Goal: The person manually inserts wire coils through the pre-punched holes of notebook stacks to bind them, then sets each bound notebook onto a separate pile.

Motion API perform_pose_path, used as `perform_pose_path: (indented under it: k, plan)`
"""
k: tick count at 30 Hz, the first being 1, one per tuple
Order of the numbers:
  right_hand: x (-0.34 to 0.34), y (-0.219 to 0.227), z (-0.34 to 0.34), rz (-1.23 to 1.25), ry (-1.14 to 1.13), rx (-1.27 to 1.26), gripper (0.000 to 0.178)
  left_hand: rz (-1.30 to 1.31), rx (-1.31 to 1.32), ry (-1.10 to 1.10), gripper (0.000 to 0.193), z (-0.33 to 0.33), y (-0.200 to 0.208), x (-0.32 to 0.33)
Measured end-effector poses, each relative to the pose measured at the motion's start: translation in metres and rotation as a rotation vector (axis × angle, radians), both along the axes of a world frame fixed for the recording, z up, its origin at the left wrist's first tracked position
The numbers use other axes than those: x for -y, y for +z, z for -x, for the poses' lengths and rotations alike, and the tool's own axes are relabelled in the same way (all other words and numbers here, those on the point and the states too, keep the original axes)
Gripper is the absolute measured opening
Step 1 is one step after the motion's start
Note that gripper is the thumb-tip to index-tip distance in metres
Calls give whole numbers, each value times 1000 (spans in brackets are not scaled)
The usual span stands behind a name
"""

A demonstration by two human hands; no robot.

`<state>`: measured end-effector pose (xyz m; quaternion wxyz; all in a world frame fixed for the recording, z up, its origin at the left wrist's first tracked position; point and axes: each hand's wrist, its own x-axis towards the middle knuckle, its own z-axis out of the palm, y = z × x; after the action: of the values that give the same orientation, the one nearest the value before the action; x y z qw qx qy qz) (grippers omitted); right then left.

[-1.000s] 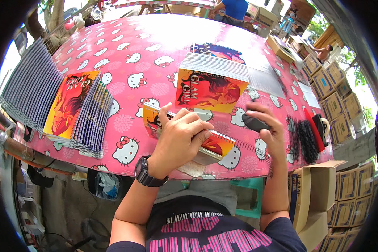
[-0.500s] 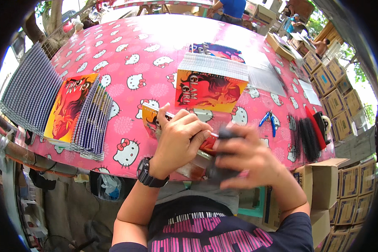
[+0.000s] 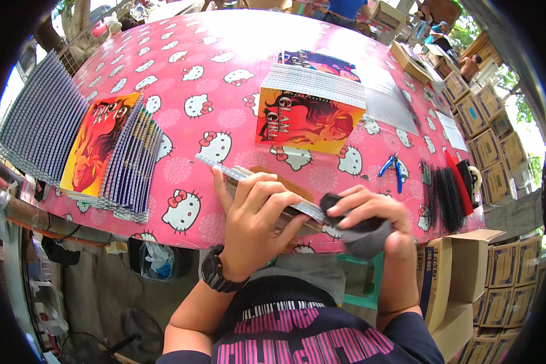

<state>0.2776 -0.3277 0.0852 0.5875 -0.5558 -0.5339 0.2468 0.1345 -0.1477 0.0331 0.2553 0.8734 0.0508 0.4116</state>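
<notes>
My left hand (image 3: 256,212) is closed around a notebook (image 3: 227,172), tilted on its edge over the near side of the table, its page edges and white-marked strip facing up. At the notebook's right end, my right hand (image 3: 379,209) grips a black rounded object (image 3: 368,238), soft-looking and slightly blurred; its exact kind I cannot make out. The object's narrow tip meets or nearly meets the notebook's corner. Beyond my hands lies a stack of notebooks (image 3: 309,121) with red and yellow covers. Blue-handled pliers (image 3: 395,170) rest right of it.
Black plastic binding coils (image 3: 446,197) lie at the right, beside a red object (image 3: 458,182) and a tape dispenser (image 3: 472,177). Coil-bound notebooks (image 3: 103,151) stand in stacks at the left. Clear sheets (image 3: 391,109) lie at far right. An open carton (image 3: 449,273) is below the table edge.
The notebook has been tipped up, so its edge shows rather than its cover. My right hand has shifted right with the black object, and its motion blur has lessened.
</notes>
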Motion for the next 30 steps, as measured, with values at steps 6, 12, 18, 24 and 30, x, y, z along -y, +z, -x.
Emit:
perform_pose_path:
  k: [6,12,18,24,30]
  plan:
    - [-10,-24,-12,-45,-79,-1,42,-6,24,-26,30,-2,-3,-1]
    - [-17,-12,-25,68,-208,168,40,45,35,-33,45,-7,0,-4]
    - [-27,-16,-27,225,-207,197,49,91,34,-48,60,-6,0,-5]
    - [-39,-18,-26,282,-173,251,50,117,44,-74,68,-3,-1,-5]
    - [-52,-25,-27,229,-124,250,36,52,73,-64,84,-6,-7,-9]
